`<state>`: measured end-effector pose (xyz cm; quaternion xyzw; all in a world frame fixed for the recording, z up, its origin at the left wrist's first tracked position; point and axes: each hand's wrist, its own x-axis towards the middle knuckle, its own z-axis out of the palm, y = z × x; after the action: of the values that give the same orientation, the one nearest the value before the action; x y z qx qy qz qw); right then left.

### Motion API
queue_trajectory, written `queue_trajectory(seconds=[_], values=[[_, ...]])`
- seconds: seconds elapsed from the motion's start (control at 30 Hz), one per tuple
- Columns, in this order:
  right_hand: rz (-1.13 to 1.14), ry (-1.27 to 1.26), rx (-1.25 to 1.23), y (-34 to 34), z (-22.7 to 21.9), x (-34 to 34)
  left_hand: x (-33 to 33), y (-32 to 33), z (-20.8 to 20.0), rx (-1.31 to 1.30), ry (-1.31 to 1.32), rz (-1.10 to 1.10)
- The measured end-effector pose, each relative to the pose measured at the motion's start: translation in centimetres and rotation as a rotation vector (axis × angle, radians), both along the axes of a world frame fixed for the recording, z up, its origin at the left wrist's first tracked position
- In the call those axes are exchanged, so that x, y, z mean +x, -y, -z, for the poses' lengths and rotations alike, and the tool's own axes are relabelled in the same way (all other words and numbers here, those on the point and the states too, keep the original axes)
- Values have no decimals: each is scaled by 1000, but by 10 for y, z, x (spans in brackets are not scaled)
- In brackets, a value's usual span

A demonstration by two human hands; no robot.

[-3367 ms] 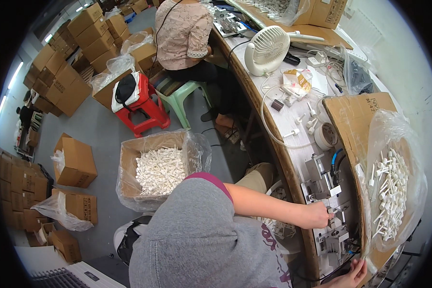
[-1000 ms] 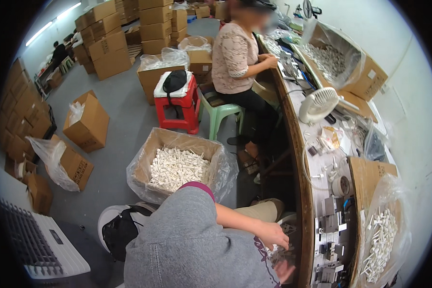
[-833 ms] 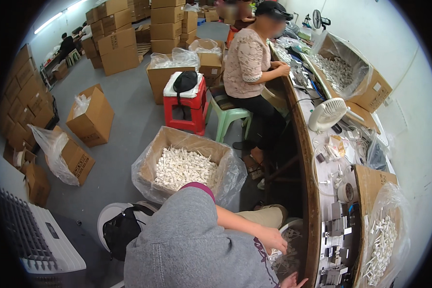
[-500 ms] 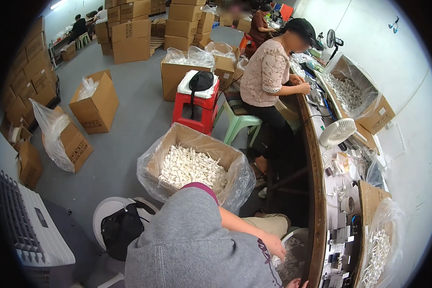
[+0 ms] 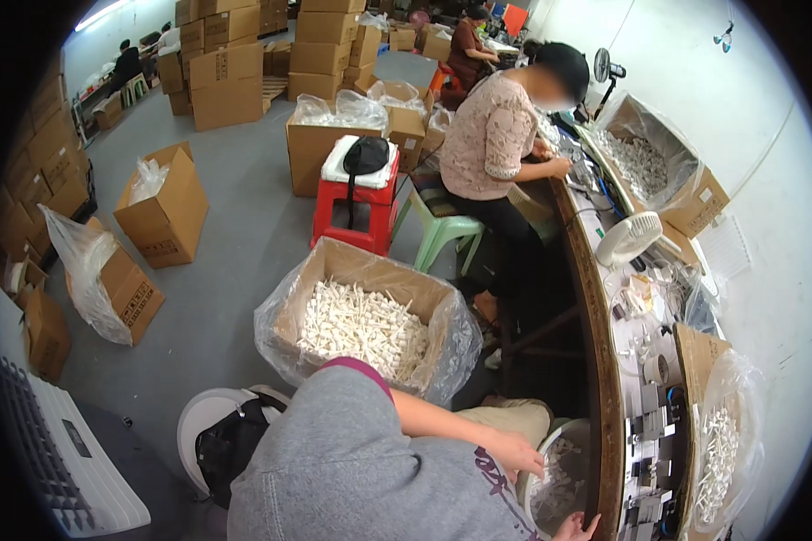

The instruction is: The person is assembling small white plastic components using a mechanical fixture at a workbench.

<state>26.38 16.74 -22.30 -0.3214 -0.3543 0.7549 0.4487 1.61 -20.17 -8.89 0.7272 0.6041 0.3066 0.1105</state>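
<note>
My left hand (image 5: 517, 453) hangs over the near-left rim of a pale bucket (image 5: 555, 433), below the bench edge. Its fingers bend downward and their tips are hidden, so any hold does not show. Inside the bucket lie small whitish, partly clear plastic pieces (image 5: 558, 482). At the bottom of the picture, my right hand (image 5: 576, 527) is beside the bucket and close to the bench's wooden edge (image 5: 610, 451). Its thumb and a finger stand apart, and nothing shows between them; the rest is cut off by the frame.
A bag-lined carton (image 5: 370, 261) of white plastic parts stands on the floor ahead. Metal fixtures (image 5: 651, 424), a white fan (image 5: 630, 238) and another carton of white parts (image 5: 715, 464) line the bench. A co-worker (image 5: 487, 135) sits farther along it. A red stool (image 5: 356, 212) stands behind the carton.
The view has shifted slightly. My right hand shows more fully now, with its thumb and finger spread beside the bench edge. My left hand stays at the bucket, its fingers more tucked down.
</note>
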Motion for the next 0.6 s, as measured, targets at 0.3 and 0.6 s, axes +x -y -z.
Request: queue_trajectory(seconds=[0.3, 0.6], values=[[-71, 130, 410, -24, 31, 29, -3, -4, 0, 37, 19, 6], [-57, 134, 358, -29, 31, 31, 1, -6, 6, 61, 54, -30]])
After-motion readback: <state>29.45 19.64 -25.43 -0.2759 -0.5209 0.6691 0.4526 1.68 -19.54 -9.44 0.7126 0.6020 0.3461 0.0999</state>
